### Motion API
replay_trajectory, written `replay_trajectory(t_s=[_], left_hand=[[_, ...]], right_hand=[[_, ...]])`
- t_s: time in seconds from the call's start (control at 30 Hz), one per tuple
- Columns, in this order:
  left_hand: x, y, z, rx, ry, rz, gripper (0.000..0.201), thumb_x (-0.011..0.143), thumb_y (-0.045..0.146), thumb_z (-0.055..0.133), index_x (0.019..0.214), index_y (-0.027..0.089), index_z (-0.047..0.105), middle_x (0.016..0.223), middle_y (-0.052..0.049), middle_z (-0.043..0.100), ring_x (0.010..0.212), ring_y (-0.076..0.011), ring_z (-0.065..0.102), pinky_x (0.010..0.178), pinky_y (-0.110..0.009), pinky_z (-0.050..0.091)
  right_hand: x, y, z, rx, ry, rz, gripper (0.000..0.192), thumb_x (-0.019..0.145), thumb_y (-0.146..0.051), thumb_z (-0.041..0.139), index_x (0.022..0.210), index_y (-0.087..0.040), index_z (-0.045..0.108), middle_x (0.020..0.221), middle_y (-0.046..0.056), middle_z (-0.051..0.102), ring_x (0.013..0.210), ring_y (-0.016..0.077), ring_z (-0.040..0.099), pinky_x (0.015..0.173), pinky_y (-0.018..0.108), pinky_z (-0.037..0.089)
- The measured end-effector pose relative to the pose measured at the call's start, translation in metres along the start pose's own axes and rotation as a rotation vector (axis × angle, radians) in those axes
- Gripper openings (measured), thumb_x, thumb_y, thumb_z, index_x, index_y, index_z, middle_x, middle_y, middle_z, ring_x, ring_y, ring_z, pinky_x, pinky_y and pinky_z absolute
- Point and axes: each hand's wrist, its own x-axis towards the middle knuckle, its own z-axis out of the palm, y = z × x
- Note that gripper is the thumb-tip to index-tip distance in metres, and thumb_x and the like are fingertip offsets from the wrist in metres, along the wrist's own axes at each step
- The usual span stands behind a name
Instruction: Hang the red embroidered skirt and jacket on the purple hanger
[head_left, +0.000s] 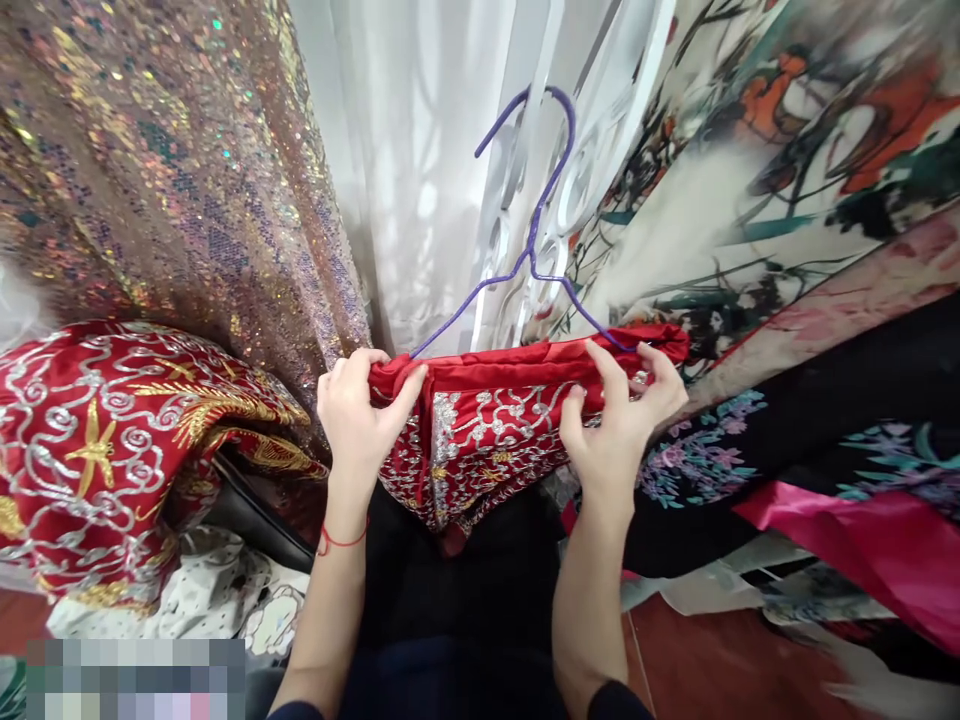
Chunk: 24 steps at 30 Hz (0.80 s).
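One purple hanger (536,225), hook uppermost, carries one red embroidered garment (495,420); its long axis runs left-right before the white curtain (420,150). Left hand (358,415) and right hand (619,420) each pinch one garment end.

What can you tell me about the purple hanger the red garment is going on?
The purple hanger is thin and wire-like, with a textured, possibly wrapped surface. Its hook curves open at the top, above a twisted neck and two sloping shoulders. It stands upright before a white sheer curtain. Both shoulder ends are hidden inside the red embroidered garment, whose satin top edge drapes over them. The left hand pinches the garment at one end and the right hand at the other.
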Motion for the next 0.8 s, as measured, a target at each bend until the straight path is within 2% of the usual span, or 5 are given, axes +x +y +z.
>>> replay_trajectory(t_s=[0.2, 0.37, 0.53, 0.67, 0.8], left_hand=[[0.003, -0.001, 0.002, -0.014, 0.074, -0.087, 0.009, 0.083, 0.03, 0.059, 0.083, 0.022, 0.056, 0.08, -0.002, 0.065, 0.076, -0.02, 0.059, 0.082, -0.035, 0.041], [0.001, -0.011, 0.004, -0.163, 0.107, -0.154, 0.012, 0.08, 0.017, 0.053, 0.09, 0.021, 0.059, 0.088, -0.002, 0.069, 0.08, -0.0176, 0.063, 0.082, -0.032, 0.047], [-0.003, -0.019, 0.009, -0.375, 0.279, -0.219, 0.021, 0.08, 0.008, 0.044, 0.09, 0.02, 0.058, 0.088, -0.002, 0.069, 0.086, -0.0155, 0.069, 0.09, -0.03, 0.052], [0.007, -0.04, 0.01, -0.497, 0.43, -0.392, 0.019, 0.074, 0.009, 0.041, 0.084, 0.02, 0.053, 0.08, 0.0, 0.059, 0.076, -0.013, 0.063, 0.08, -0.027, 0.053], [0.02, -0.072, 0.013, -0.547, 0.324, -0.56, 0.019, 0.071, 0.014, 0.043, 0.086, 0.021, 0.052, 0.074, 0.001, 0.053, 0.066, -0.0114, 0.051, 0.065, -0.023, 0.047]], right_hand=[[0.009, 0.027, -0.001, -0.127, -0.021, 0.018, 0.025, 0.082, -0.028, 0.065, 0.106, -0.022, 0.063, 0.149, 0.019, 0.037, 0.138, 0.0466, 0.033, 0.104, 0.07, 0.033], [0.013, 0.059, -0.011, -0.086, -0.09, 0.005, 0.02, 0.084, -0.026, 0.061, 0.104, -0.022, 0.061, 0.146, 0.019, 0.045, 0.132, 0.0398, 0.043, 0.107, 0.059, 0.037], [0.018, 0.076, -0.011, -0.012, -0.115, -0.007, 0.014, 0.088, -0.028, 0.06, 0.1, -0.022, 0.063, 0.138, 0.017, 0.05, 0.126, 0.0347, 0.049, 0.107, 0.054, 0.04], [0.024, 0.081, -0.011, 0.048, -0.129, -0.009, 0.012, 0.09, -0.03, 0.06, 0.099, -0.023, 0.065, 0.132, 0.014, 0.055, 0.123, 0.0325, 0.046, 0.106, 0.051, 0.04], [0.029, 0.088, -0.014, 0.111, -0.099, -0.019, 0.014, 0.091, -0.036, 0.064, 0.093, -0.023, 0.068, 0.116, 0.012, 0.062, 0.114, 0.03, 0.049, 0.1, 0.047, 0.044]])
